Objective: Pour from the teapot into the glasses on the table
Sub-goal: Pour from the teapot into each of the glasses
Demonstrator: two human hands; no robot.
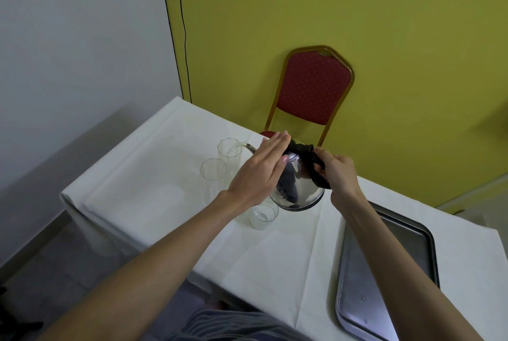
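Steadiness matters now: right hand (334, 173) gripping the tilted teapot (298, 184) by its handle, left hand (261, 170) flat on the lid, stream entering the far glass (229, 148) at mid-frame.

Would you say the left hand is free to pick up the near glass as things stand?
Probably not yet: the left hand lies flat on the teapot lid, steadying the pour, and the near glass sits just below its wrist, partly under the tilted pot.

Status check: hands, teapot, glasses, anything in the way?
Right hand gripping the handle, left hand flat on the lid. Teapot tilted, pouring into far glass. Middle glass looks empty, near glass part-filled. Nothing blocking.
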